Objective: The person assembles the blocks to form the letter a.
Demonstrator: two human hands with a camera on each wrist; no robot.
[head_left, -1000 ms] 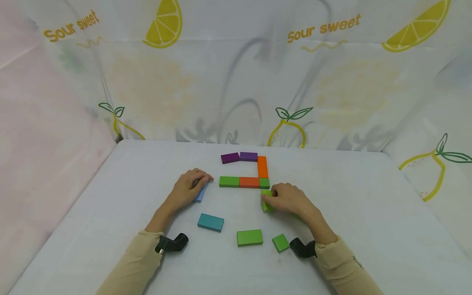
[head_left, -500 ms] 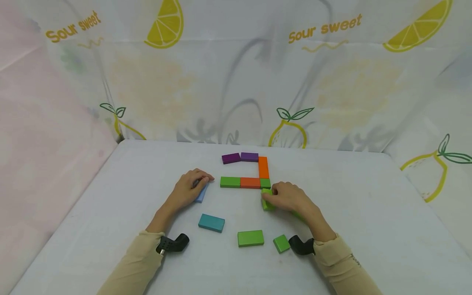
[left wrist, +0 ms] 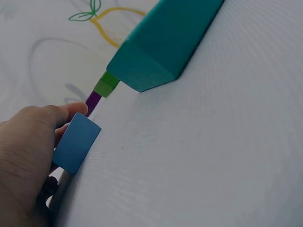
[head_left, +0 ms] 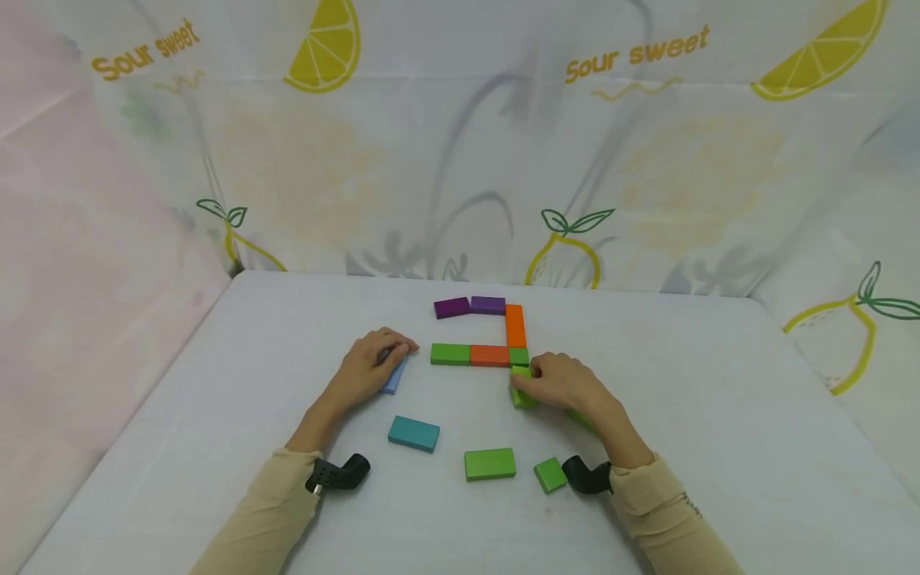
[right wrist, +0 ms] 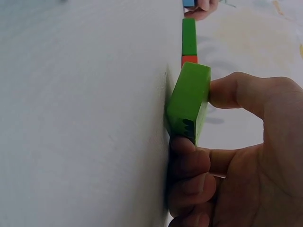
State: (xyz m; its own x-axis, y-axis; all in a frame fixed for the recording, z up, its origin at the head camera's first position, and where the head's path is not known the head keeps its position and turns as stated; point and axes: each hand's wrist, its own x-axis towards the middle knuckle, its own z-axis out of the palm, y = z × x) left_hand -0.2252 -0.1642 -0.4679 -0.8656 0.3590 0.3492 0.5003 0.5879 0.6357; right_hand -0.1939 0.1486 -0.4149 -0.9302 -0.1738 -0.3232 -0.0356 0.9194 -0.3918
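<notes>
My right hand [head_left: 568,379] pinches a light green block [right wrist: 190,92] between thumb and fingers, low over the table. Its far end is right at a small green block [head_left: 518,357], the right end of a row with an orange-red block [head_left: 489,356] and a longer green block [head_left: 450,354]. From that corner an orange block [head_left: 515,326] runs away from me to a violet block [head_left: 488,305], with a dark purple block [head_left: 451,307] slightly askew beside it. At the left, my left hand [head_left: 362,367] holds a blue block [left wrist: 77,143], partly covered by the fingers.
Nearer me lie a teal block [head_left: 414,434], a green block [head_left: 490,464] and a small green square block [head_left: 550,474]. Another green block [head_left: 580,420] is mostly hidden under my right wrist. A printed lemon curtain [head_left: 431,144] stands behind the white table [head_left: 683,383].
My right hand has slid the light green block slightly away from me, closer to the small green block. The left hand stays in place with the blue block.
</notes>
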